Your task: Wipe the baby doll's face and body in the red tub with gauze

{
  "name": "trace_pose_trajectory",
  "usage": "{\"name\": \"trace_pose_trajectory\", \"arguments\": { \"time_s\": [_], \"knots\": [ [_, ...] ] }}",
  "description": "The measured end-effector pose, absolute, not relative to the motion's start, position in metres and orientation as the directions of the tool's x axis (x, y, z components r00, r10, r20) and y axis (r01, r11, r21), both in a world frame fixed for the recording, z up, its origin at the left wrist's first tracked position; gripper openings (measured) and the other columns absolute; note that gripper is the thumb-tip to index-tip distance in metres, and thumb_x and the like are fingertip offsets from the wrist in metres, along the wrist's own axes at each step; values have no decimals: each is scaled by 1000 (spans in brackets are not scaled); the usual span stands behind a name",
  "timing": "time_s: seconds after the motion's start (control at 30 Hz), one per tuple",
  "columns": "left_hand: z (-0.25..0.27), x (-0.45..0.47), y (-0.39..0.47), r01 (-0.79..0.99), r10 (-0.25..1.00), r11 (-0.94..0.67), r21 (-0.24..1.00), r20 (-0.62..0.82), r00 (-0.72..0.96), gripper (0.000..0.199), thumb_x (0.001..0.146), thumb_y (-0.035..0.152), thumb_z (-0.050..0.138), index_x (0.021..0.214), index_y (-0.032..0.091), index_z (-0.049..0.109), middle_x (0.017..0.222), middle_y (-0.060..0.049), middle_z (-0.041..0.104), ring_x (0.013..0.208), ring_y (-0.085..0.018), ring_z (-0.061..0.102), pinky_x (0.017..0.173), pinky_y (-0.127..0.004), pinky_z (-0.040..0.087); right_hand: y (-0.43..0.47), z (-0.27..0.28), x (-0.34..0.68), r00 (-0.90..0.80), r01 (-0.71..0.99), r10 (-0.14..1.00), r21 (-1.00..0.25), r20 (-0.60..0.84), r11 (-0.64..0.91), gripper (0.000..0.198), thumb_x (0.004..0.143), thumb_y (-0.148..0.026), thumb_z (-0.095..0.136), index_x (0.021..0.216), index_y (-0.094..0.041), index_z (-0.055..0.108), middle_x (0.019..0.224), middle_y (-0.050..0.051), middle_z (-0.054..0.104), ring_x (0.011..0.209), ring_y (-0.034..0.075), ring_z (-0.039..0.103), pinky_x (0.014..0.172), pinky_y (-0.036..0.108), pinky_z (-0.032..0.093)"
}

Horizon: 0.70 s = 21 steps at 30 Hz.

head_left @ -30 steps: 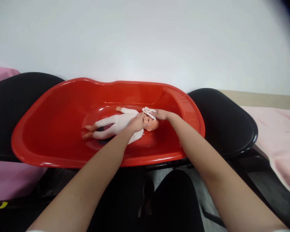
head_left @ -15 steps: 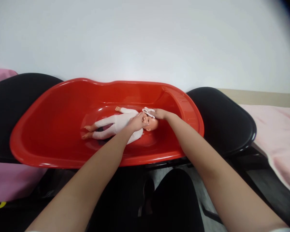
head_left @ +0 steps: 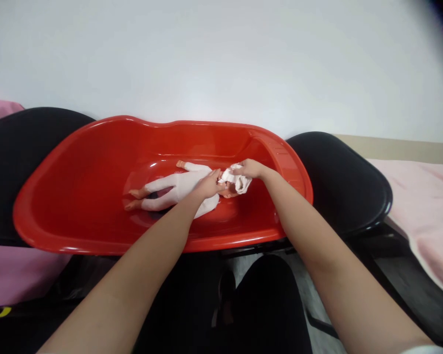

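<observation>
While the doll (head_left: 177,189) in its soft white suit lies on its back in the bottom of the glossy, oval red plastic tub (head_left: 77,196), I see my left hand (head_left: 208,186) resting on its chest. My right hand (head_left: 251,168) pinches a crumpled white cloth (head_left: 238,179) against the doll's head.

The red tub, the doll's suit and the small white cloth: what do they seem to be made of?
Red tub: probably moulded plastic, glossy, with bright highlights along its smooth rim. Doll: its white suit looks like soft matte fabric, while its bare feet look like smooth plastic or vinyl. White cloth in the right hand: a soft textile, since it folds and droops.
</observation>
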<state>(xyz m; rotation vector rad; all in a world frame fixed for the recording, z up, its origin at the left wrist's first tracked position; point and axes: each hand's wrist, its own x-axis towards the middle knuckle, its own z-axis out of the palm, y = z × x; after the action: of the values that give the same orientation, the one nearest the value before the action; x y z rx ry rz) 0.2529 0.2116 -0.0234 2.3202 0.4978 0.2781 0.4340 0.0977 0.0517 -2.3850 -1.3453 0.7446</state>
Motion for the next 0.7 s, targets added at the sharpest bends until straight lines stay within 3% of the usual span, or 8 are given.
{"name": "trace_pose_trajectory", "arguments": {
  "time_s": [0.13,0.37,0.5,0.6,0.63,0.7],
  "knots": [
    [-22,252,212,275,409,-676,684,37,912,76,79,38,63,147,18,37,153,-12,39,134,-30,43,110,-40,35,95,57,432,333,642,857,-571,-394,-512,43,71,-50,73,94,-13,73,91,8,74,78,19,68,69,24,51],
    [-24,254,214,280,405,-657,700,14,914,87,71,40,72,148,20,35,154,-11,37,135,-29,42,111,-36,34,92,59,435,265,658,771,-476,-579,-584,38,65,-45,78,88,-15,76,92,7,76,82,20,70,76,26,53],
    [-28,256,215,307,443,-639,705,10,897,92,73,43,71,150,13,31,156,-15,32,139,-29,37,114,-36,31,88,52,433,180,664,603,-357,-777,-657,32,59,-32,82,82,-11,74,78,8,75,72,19,70,73,28,55],
    [-28,257,215,296,446,-635,713,26,895,84,78,41,65,149,10,32,153,-17,36,135,-28,42,112,-36,33,88,47,431,78,582,434,-312,-897,-751,22,69,-24,74,83,-8,73,76,12,75,72,20,72,75,31,55],
    [-27,257,214,294,446,-637,712,30,895,84,78,41,66,148,9,32,153,-17,37,134,-28,43,112,-36,34,89,46,431,91,577,434,-308,-896,-756,19,72,-22,70,82,-7,72,76,13,74,72,21,72,75,31,55],
    [-25,256,213,295,442,-646,704,29,897,84,77,40,67,147,8,34,152,-17,38,133,-30,44,111,-37,35,92,46,432,245,626,557,-309,-794,-716,12,72,-15,67,78,-6,71,72,13,73,70,21,71,73,30,54]
  ]
}}
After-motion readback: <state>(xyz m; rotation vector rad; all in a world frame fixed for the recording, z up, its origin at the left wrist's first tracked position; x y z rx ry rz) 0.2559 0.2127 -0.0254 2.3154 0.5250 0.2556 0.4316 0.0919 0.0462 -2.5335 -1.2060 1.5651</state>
